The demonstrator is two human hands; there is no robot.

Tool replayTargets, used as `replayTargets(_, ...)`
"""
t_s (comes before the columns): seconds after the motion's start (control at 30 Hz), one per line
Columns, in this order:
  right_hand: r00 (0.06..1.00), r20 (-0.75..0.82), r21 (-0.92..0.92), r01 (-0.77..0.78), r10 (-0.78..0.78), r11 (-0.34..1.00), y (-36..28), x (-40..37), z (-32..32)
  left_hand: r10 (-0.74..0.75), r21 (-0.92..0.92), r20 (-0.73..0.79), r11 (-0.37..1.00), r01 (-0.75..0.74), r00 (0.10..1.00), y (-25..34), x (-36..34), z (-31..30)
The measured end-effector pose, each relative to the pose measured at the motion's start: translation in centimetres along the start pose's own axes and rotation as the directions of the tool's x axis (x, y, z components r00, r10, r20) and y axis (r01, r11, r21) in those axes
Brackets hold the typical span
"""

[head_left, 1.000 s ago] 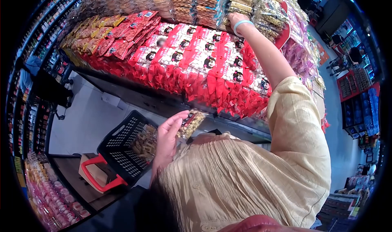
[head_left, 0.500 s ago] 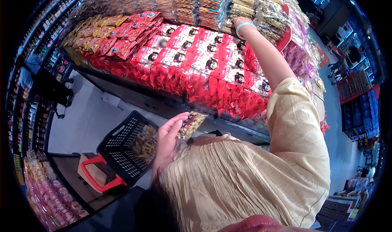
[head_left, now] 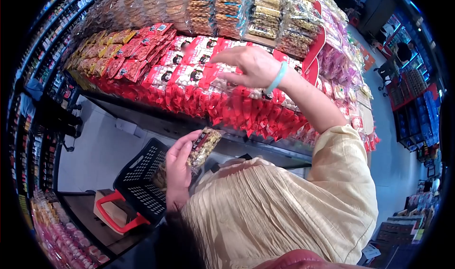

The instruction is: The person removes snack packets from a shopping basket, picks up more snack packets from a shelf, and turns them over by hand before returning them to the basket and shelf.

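Observation:
My left hand [head_left: 178, 164] grips a clear-wrapped pack of a knobbly, light-brown grain snack [head_left: 203, 151] with a dark label, in front of my body. My right hand [head_left: 251, 66], with a pale turquoise band at the wrist, is in mid-air over the display. Its fingers are stretched out, thumb apart, and I see nothing in them. Under it lie red-and-white snack bags [head_left: 190, 74] printed with a cartoon face. Stacks of similar yellowish wrapped snacks [head_left: 266, 14] stand behind, beyond the right hand.
A black shopping basket [head_left: 141, 174] with a red handle [head_left: 106, 200] is at lower left, wrapped packs inside it partly hidden by my left arm. Red and yellow bags [head_left: 137, 55] fill the display's left. A person [head_left: 47, 108] stands by the shelves at far left.
My right hand has drawn back from the yellowish stacks, toward me and left, over the red bags. My left hand has moved slightly left and down with the snack pack.

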State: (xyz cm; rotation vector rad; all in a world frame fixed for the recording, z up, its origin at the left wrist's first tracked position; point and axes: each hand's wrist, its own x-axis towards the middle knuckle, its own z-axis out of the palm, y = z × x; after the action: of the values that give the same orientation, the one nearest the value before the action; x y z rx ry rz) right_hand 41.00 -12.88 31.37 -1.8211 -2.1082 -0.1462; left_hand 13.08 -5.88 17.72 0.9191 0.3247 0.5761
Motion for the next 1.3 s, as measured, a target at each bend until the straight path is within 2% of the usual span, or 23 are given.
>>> replayTargets(0.07,0.971,0.020,0.184,0.230,-0.238,0.956,-2.8,-1.1,0.1,0.003,0.042,0.051,0.999,-0.005,0.999,1.1,0.5,1.1)
replayTargets(0.13,0.937,-0.008,0.261,0.338,-0.348,0.904,-4.3,-1.9,0.9,0.014,0.100,0.062,0.995,-0.020,0.998,1.4,1.3,2.0)
replayTargets(0.17,0.935,0.029,0.328,0.324,-0.352,0.887,-4.8,-2.2,0.9,0.036,0.148,0.100,0.988,-0.051,0.994,1.6,1.8,2.4)
replayTargets(0.27,0.936,0.086,0.415,0.278,-0.341,0.867,-4.9,-3.0,2.1,0.098,0.202,0.224,0.969,-0.145,0.970,1.7,3.0,3.3)
replayTargets(0.33,0.942,0.301,0.422,0.008,-0.149,0.907,-5.5,-3.5,1.7,0.097,0.229,0.208,0.963,-0.145,0.973,1.6,3.6,3.5)
replayTargets(0.4,0.977,0.046,0.367,0.178,-0.209,0.913,-4.7,-4.3,3.2,0.070,0.103,0.184,0.991,-0.090,0.980,1.0,4.0,3.3)
replayTargets(0.43,0.975,0.063,0.363,0.178,-0.215,0.915,-4.5,-4.3,3.1,0.072,0.103,0.175,0.991,-0.091,0.982,1.0,3.9,3.3)
replayTargets(0.47,0.974,0.066,0.368,0.180,-0.218,0.912,-4.7,-4.4,2.8,0.047,0.002,0.153,0.999,-0.048,0.987,1.2,3.7,3.5)
replayTargets(0.5,0.985,0.080,0.317,0.118,-0.150,0.941,-4.8,-4.5,2.6,0.020,-0.101,0.137,0.995,-0.006,0.990,1.2,3.6,3.6)
replayTargets(0.53,0.993,0.090,0.264,0.055,-0.081,0.963,-4.9,-4.6,2.4,0.019,-0.101,0.135,0.995,-0.005,0.991,1.1,3.6,3.5)
replayTargets(0.57,0.996,0.016,0.246,0.084,-0.091,0.965,-4.9,-4.7,2.8,0.032,-0.097,0.132,0.995,-0.019,0.991,1.0,3.5,3.3)
replayTargets(0.63,0.995,-0.003,0.235,0.094,-0.096,0.967,-4.8,-4.7,3.0,0.080,-0.062,0.107,0.995,-0.074,0.991,0.8,3.3,3.3)
replayTargets(0.77,0.991,-0.065,0.202,0.129,-0.118,0.971,-4.8,-4.4,3.5,0.085,-0.039,0.072,0.996,-0.082,0.994,0.7,3.3,3.3)
replayTargets(0.93,0.986,-0.074,0.106,0.159,-0.152,0.982,-5.4,-4.0,3.4,0.132,0.078,0.068,0.987,-0.137,0.989,0.6,3.5,3.7)
replayTargets(1.1,0.989,-0.015,0.033,0.145,-0.145,0.989,-5.4,-3.8,3.4,0.171,0.068,0.085,0.982,-0.177,0.982,0.5,3.7,3.9)
replayTargets(1.2,0.996,-0.049,0.030,0.075,-0.073,0.997,-5.5,-4.0,3.9,0.199,-0.009,0.087,0.980,-0.199,0.976,1.0,3.5,4.4)
replayTargets(1.27,0.978,-0.184,0.193,-0.061,0.097,0.979,-5.9,-3.9,4.4,0.211,-0.057,0.107,0.977,-0.206,0.972,0.9,3.7,4.9)
replayTargets(1.3,0.969,-0.217,0.220,-0.073,0.122,0.973,-6.3,-3.8,4.6,0.241,-0.039,0.107,0.970,-0.238,0.965,0.5,3.9,5.0)
